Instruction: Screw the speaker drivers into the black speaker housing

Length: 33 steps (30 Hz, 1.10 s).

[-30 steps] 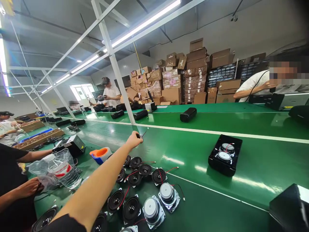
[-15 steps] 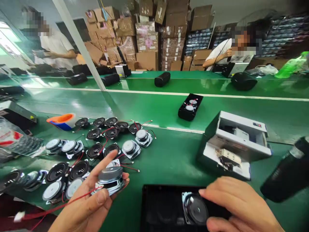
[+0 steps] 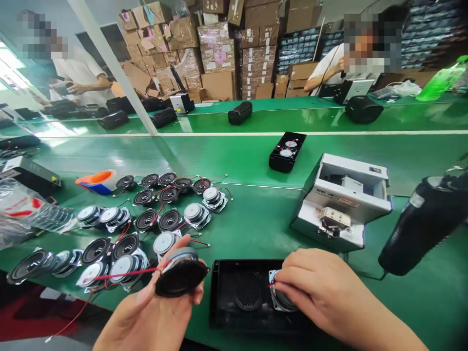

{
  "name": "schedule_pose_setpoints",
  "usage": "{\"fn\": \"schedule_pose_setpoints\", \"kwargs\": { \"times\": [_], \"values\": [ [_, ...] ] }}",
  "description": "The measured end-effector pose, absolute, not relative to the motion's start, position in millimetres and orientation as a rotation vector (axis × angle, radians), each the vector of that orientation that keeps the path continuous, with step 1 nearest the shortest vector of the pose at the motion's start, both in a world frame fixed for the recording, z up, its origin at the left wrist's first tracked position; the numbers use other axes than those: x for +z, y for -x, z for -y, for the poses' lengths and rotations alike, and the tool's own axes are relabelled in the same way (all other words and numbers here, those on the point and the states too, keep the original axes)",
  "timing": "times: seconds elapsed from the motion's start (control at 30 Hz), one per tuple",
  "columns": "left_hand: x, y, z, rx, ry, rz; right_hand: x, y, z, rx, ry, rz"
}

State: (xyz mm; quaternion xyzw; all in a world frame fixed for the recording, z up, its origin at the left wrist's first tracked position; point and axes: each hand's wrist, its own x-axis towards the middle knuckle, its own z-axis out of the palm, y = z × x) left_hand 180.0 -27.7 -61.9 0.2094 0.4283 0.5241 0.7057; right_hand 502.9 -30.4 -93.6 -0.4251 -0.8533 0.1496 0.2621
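Note:
My left hand (image 3: 146,314) is closed around a speaker driver (image 3: 183,280), its black cone face tilted toward me. A red wire trails left from it to a small white plug. In front of me lies an open black speaker housing (image 3: 226,319) with a round mesh grille (image 3: 248,296) in its left half. Another speaker driver (image 3: 283,301) sits right of that grille, and my right hand (image 3: 318,287) grips it from above, fingertips at its metal frame. A bit of red wire shows by those fingertips; my hand hides much of this driver.
Several loose drivers (image 3: 170,220) with red wires spread over the green bench at left. A grey-white machine (image 3: 351,195) and a black cylinder (image 3: 420,224) stand right. Beyond lies a housing with two drivers (image 3: 288,153). Two people work across the bench.
The left-hand driver has turned, showing its black cone instead of its grey magnet side. My right hand has moved left over the driver in the housing and closed on it. The view has shifted slightly.

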Motion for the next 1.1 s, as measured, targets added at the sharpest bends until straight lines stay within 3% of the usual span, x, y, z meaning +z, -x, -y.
{"fn": "schedule_pose_setpoints", "kwargs": {
  "times": [0.37, 0.53, 0.7, 0.93, 1.1],
  "values": [
    [-63.7, -190.5, 16.3, 1.195, -0.609, -1.018, -87.9, -518.8, 29.4, 0.539, 1.338, 2.368],
    [-63.4, -188.1, 13.4, 0.858, -1.73, -1.28, -89.5, -520.2, 28.7, 0.558, 1.367, 2.387],
    [-66.4, -217.3, 2.7, 0.446, -2.762, -1.022, -90.0, -520.0, 28.7, 0.559, 1.37, 2.38],
    [-70.8, -251.2, -6.1, -0.065, -2.945, -1.042, -89.5, -519.5, 27.5, 0.537, 1.364, 2.373],
    [-73.7, -248.1, -12.6, -0.156, -2.904, -1.064, -89.6, -518.8, 26.9, 0.537, 1.353, 2.352]
  ]
}}
